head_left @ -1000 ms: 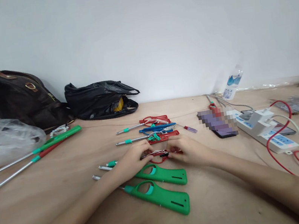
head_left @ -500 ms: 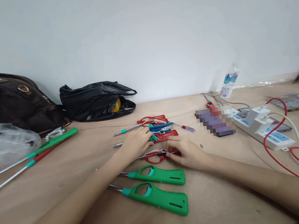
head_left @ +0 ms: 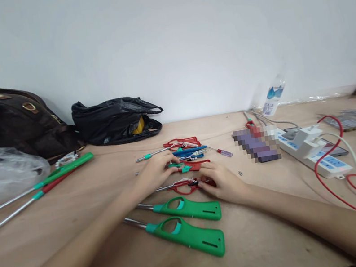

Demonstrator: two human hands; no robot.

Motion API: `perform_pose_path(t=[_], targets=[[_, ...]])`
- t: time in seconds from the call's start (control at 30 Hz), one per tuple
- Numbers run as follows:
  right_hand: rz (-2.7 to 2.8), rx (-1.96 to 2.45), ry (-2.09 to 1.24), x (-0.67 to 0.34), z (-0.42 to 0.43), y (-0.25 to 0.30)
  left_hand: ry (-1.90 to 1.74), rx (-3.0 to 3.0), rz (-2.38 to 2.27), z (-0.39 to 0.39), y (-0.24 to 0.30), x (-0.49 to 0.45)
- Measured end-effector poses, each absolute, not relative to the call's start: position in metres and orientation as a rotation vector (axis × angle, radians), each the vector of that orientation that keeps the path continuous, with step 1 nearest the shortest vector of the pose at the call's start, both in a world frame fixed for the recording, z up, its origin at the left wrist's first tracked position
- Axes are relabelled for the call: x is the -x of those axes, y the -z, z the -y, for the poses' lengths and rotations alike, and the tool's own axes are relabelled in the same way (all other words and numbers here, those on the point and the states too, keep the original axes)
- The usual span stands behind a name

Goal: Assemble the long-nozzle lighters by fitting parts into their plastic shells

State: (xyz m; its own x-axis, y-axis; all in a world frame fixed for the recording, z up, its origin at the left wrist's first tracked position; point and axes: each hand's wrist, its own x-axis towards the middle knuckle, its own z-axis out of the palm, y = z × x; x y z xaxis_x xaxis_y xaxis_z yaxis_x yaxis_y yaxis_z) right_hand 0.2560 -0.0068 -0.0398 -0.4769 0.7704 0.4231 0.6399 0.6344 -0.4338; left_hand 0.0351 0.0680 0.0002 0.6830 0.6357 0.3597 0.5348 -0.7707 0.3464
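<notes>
Several gas lighters lie in a column, some of them opened red halves with wires and metal tubes showing. My left hand [head_left: 156, 169] is closed, its fingertips pinching a small green part [head_left: 174, 165] over an opened red lighter half [head_left: 200, 165]. A teal trigger piece [head_left: 185, 168] sits on that half. My right hand [head_left: 222, 181] is closed on the right end of a nearer red lighter half [head_left: 184, 189], which has white wires and a black piece inside. Closer to me are two whole green lighters [head_left: 193, 208], untouched. A blue lighter half [head_left: 188, 152] lies just beyond.
A purple-handled screwdriver [head_left: 224, 153] and tiny screws [head_left: 240, 173] lie to the right. Farther right are a phone-like purple object [head_left: 258, 147] and a power strip [head_left: 330, 165] with red and white cables. Long lighters [head_left: 64, 168], a black plastic bag [head_left: 110, 119] and a brown bag [head_left: 15, 119] are left.
My left hand has drawn slightly left and down, away from the teal trigger piece, which now shows on the red half. My right hand has hardly moved.
</notes>
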Motion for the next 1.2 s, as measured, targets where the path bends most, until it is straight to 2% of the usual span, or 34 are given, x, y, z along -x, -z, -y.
perform_pose_path(t=[0.33,0.6,0.77,0.97,1.2], targets=[[2.216,1.102,-0.334,-0.257,0.006,0.041,-0.787,-2.472,-0.880,-0.032,0.000,-0.031],[2.172,1.077,-0.386,-0.256,0.006,0.041,-0.674,-2.492,-0.776,-0.032,0.007,-0.033],[2.158,1.071,-0.403,-0.256,0.004,0.043,-0.619,-2.557,-0.700,-0.034,0.012,-0.029],[2.193,1.053,-0.344,-0.257,0.004,0.044,-0.715,-2.695,-0.702,-0.038,0.013,-0.026],[2.237,1.024,-0.311,-0.259,0.003,0.045,-0.622,-2.802,-0.659,-0.037,0.018,-0.026]])
